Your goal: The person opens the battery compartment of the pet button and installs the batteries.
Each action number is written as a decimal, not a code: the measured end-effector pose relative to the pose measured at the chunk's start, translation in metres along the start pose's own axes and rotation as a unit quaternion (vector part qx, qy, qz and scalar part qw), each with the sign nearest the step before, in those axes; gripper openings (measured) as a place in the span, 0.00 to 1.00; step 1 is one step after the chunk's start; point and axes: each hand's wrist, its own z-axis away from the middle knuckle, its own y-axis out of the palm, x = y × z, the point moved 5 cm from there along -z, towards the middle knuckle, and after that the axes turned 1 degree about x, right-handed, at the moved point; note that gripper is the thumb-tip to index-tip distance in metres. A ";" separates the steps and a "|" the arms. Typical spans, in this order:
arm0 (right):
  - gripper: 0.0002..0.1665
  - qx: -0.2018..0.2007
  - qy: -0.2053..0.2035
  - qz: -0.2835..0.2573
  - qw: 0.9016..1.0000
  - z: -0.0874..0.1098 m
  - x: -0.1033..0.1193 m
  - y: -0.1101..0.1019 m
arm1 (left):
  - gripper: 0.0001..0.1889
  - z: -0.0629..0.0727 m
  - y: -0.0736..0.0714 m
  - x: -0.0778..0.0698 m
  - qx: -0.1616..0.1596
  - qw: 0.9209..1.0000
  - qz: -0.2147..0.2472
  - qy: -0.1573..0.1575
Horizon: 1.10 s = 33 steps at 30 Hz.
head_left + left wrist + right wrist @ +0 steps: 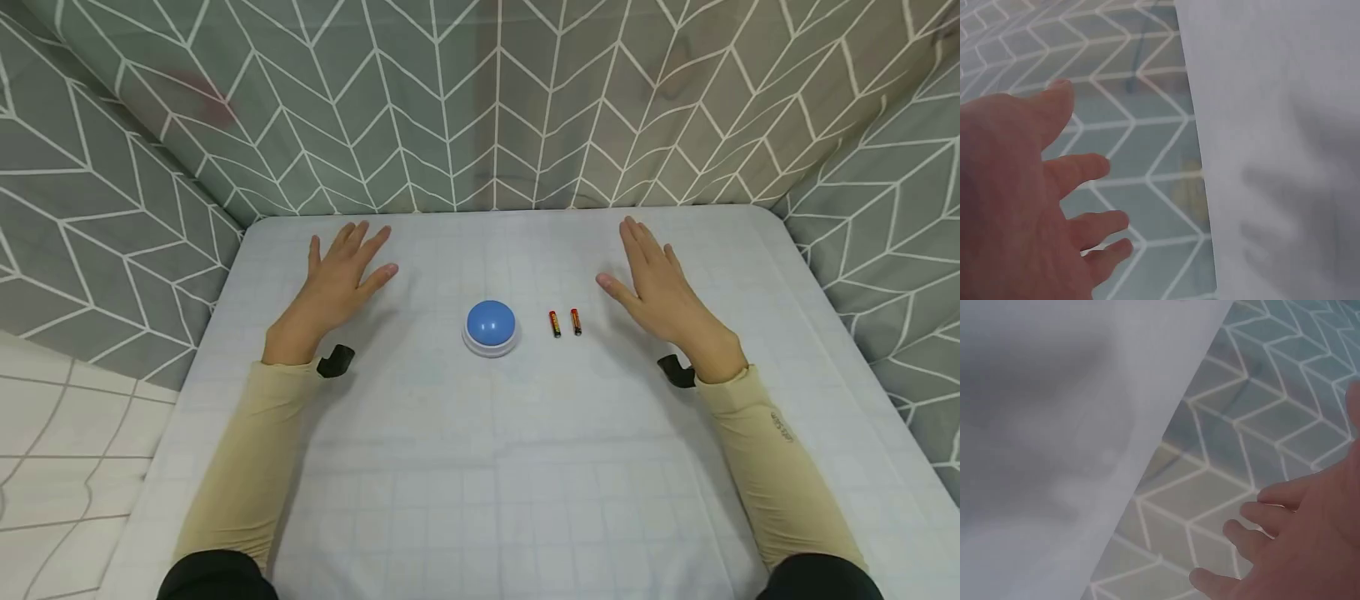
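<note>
A round blue dome on a white base, like a push button or push light [491,323], sits near the middle of the table in the head view. To its right lie two small batteries, a left one [555,324] and a right one [576,322], side by side with red-orange and black ends. My left hand [333,275], fingers spread, is over the table's far left part, holding nothing. Over the far right part is my right hand [660,287], fingers straight and thumb out, nearest the batteries. Both wrist views show the bare hands with nothing in them.
A white cloth with a faint grid covers the table [495,500]. Grey curtains [465,100] with white zigzag lines hang behind and at both sides. Black wrist cameras, left [336,362] and right [677,372], stick out from the sleeves. Pale floor tiles [67,458] show at lower left.
</note>
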 end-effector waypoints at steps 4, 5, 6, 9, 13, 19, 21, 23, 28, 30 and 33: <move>0.54 0.011 -0.003 -0.002 1.000 -0.004 0.011 0.008 | 0.38 -0.007 0.009 -0.017 0.023 1.000 -0.015 0.007; 0.54 0.013 -0.004 0.000 1.000 -0.005 0.013 0.009 | 0.37 -0.009 0.011 -0.021 0.026 0.999 -0.017 0.011; 0.54 0.015 -0.003 0.000 1.000 -0.006 0.016 0.011 | 0.37 -0.011 0.013 -0.025 0.028 0.999 -0.021 0.015; 0.55 0.025 -0.006 0.002 1.000 -0.008 0.022 0.017 | 0.36 -0.015 0.019 -0.039 0.034 0.999 -0.026 0.028; 0.55 0.033 -0.014 0.000 0.999 -0.011 0.031 0.026 | 0.36 -0.016 0.032 -0.055 0.052 0.997 -0.027 0.044; 0.55 0.041 -0.024 -0.003 0.999 -0.015 0.044 0.038 | 0.37 -0.013 0.050 -0.073 0.074 0.995 -0.023 0.069; 0.56 0.051 -0.025 -0.006 0.998 -0.014 0.049 0.042 | 0.37 -0.011 0.054 -0.079 0.079 0.994 -0.017 0.078; 0.56 0.061 -0.026 -0.010 0.998 -0.013 0.054 0.047 | 0.37 -0.009 0.059 -0.084 0.087 0.992 -0.008 0.087; 0.56 0.075 -0.033 -0.020 0.996 -0.008 0.069 0.055 | 0.39 -0.005 0.070 -0.095 0.102 0.990 -0.001 0.099; 0.57 0.081 -0.036 -0.020 0.996 -0.007 0.074 0.059 | 0.39 -0.004 0.073 -0.099 0.106 0.989 0.000 0.102; 0.57 0.093 -0.035 -0.017 0.995 -0.004 0.079 0.066 | 0.39 -0.003 0.079 -0.103 0.111 0.988 0.011 0.108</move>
